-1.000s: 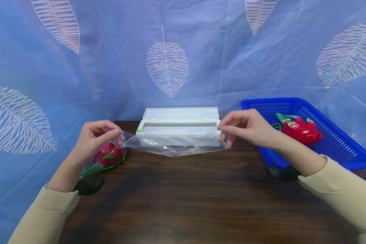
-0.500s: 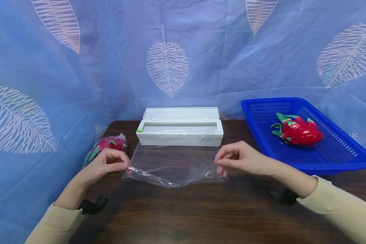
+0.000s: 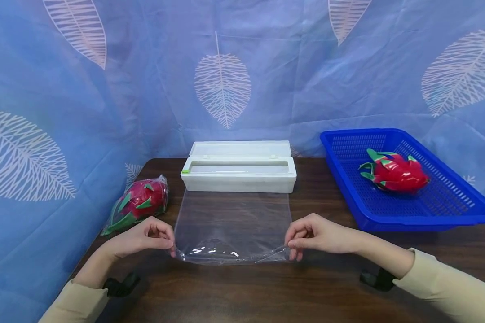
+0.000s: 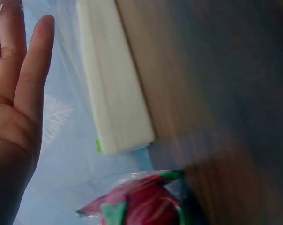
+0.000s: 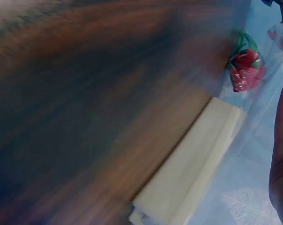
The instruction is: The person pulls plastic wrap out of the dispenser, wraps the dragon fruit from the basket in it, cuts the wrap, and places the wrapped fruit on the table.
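A sheet of clear cling film (image 3: 232, 224) stretches from the front of a white cling film dispenser box (image 3: 238, 181) over the dark table. My left hand (image 3: 147, 237) pinches the film's near left corner, and my right hand (image 3: 321, 235) pinches the near right corner. The box stands with its lid raised at the back; a small green piece shows at its left end. Behind my left hand lies a film-wrapped dragon fruit (image 3: 141, 202), also visible low in the left wrist view (image 4: 146, 201). In the right wrist view only an edge of my right hand (image 5: 282, 154) shows.
A blue plastic basket (image 3: 349, 204) stands at the right, holding an unwrapped dragon fruit (image 3: 400, 174). A blue curtain with white leaf prints (image 3: 258, 89) hangs right behind the table (image 3: 242, 296).
Both hands have come down and toward the body, drawing a longer sheet of cling film out of the box. The wrapped dragon fruit, earlier partly behind my left hand, now shows more fully.
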The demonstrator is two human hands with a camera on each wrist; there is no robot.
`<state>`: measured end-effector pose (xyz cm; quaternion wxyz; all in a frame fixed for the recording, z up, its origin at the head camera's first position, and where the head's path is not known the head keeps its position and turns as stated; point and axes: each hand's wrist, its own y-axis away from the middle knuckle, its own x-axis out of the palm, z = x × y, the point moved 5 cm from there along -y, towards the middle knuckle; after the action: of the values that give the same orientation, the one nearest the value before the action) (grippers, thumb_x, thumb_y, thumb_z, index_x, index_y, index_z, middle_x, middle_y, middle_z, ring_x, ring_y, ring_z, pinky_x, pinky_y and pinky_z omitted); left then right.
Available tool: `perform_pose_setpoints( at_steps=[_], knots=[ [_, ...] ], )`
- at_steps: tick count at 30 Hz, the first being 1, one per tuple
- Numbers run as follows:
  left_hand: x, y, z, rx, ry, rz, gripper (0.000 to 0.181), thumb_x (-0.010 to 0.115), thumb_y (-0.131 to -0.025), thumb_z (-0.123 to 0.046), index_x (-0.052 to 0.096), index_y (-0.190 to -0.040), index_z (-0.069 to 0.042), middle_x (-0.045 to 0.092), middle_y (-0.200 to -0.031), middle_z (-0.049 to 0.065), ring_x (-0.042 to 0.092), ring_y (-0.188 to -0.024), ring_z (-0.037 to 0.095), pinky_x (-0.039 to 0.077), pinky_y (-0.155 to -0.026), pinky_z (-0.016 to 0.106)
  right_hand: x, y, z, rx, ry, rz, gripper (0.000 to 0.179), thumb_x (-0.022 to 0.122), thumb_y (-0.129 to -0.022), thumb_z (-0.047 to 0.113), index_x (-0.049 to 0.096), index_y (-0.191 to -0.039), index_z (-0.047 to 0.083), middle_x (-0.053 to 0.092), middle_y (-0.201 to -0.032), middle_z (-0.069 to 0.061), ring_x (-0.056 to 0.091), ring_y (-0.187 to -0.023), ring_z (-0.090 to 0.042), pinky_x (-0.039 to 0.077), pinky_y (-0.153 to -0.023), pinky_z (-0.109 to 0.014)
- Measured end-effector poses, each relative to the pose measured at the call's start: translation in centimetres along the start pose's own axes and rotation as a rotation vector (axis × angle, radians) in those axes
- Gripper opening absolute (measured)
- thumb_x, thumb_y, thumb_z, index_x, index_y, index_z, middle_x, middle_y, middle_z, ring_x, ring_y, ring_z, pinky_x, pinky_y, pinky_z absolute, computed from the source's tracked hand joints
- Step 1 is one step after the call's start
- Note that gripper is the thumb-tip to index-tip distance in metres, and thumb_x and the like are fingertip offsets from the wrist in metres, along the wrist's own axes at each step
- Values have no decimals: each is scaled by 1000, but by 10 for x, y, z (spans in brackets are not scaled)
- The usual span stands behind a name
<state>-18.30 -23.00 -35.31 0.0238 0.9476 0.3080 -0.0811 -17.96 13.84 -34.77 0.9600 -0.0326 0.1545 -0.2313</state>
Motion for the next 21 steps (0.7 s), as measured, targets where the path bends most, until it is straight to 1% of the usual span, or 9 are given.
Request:
perform_pose_setpoints(
  at_steps=[3,7,9,12,14,16,19,21],
  knots=[
    [1,0,8,-29,-8,3,18,50,-98,0,66,-96,8,71,-91,17,66,-85,35,53,-83,44,3,2,-8,17,31,21,13,52,-99,0,64,-103,-5,72,-88,-15,69,-78,-34,57,-70,-45],
    [5,0,18,-59,-17,32,19,49,-99,-1,66,-97,10,69,-91,22,66,-86,33,54,-83,45,10,1,-18,40,102,64,14,55,-99,7,67,-102,1,73,-88,-6,71,-81,-21,57,-71,-41],
    [6,0,23,-82,-34,45,19,50,-98,-2,66,-98,9,69,-92,23,66,-87,34,54,-83,45,13,0,-23,53,135,82,14,56,-99,11,68,-100,4,73,-87,-3,70,-82,-17,57,-72,-40],
    [7,1,29,-123,-73,51,19,53,-98,-4,67,-98,7,70,-93,22,65,-88,37,53,-84,42,17,-2,-29,72,183,97,14,57,-99,14,69,-98,7,73,-86,2,70,-82,-13,57,-72,-34],
    [8,3,34,-156,-95,47,18,54,-98,-6,69,-98,6,71,-95,19,65,-89,37,53,-85,40,19,-2,-32,84,203,103,14,57,-99,15,69,-98,7,73,-87,3,70,-83,-12,56,-74,-30],
    [9,4,39,-174,-120,46,18,56,-98,-7,70,-98,4,71,-95,17,66,-90,35,53,-85,37,22,-2,-34,86,223,110,14,57,-99,15,69,-98,8,73,-87,4,69,-83,-10,56,-75,-28],
    [10,6,45,-180,-147,53,17,57,-97,-8,71,-98,1,72,-96,14,66,-91,30,53,-85,34,25,-3,-36,78,260,126,15,57,-99,16,69,-97,8,72,-88,5,69,-83,-9,56,-74,-27],
    [11,7,47,-170,-168,59,16,58,-97,-8,72,-98,-1,72,-96,12,67,-91,28,53,-86,33,27,-3,-36,67,305,138,15,57,-99,16,70,-97,9,72,-88,7,68,-82,-7,56,-73,-26]
  ],
)
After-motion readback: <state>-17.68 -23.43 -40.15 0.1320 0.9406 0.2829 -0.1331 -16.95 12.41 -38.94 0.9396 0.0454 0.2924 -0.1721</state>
